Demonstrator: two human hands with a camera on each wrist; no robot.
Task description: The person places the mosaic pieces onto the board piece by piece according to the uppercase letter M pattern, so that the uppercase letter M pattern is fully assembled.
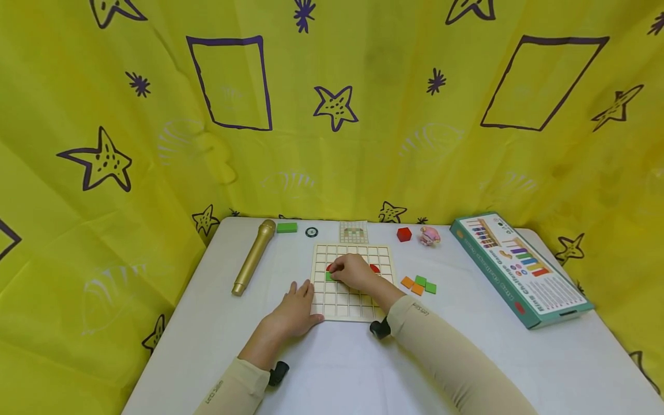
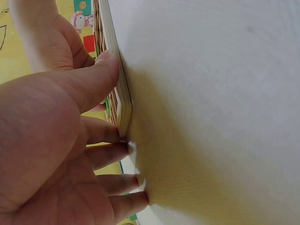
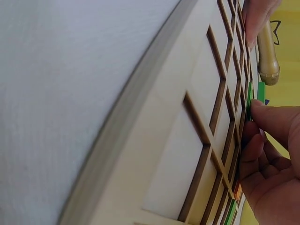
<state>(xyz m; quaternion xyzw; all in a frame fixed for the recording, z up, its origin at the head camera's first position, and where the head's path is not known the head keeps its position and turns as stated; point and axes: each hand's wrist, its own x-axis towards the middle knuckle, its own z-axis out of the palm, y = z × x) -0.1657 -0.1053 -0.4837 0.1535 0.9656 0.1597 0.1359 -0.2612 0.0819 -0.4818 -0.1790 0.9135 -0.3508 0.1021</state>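
Note:
A wooden grid board point(image 1: 337, 310) lies flat on the white table. My right hand point(image 1: 355, 272) reaches over it, thumb and fingers pinching a green square tile point(image 1: 329, 276) at the board's left part. The right wrist view shows the thumb against that green tile point(image 3: 249, 97). Red pieces point(image 1: 374, 268) show on either side of the hand, partly covered by it. My left hand point(image 1: 295, 311) rests at the board's near left corner, fingers extended; in the left wrist view its thumb and fingertips touch the board's edge point(image 2: 123, 101).
Loose orange and green tiles point(image 1: 418, 289) lie right of the board. Behind it are a patterned grid card point(image 1: 354, 233), a black ring point(image 1: 312, 231), a green block point(image 1: 287, 227), a red block point(image 1: 404, 234) and a pink figurine point(image 1: 429, 236). A gold microphone point(image 1: 254, 256) lies left, a game box point(image 1: 521, 271) right.

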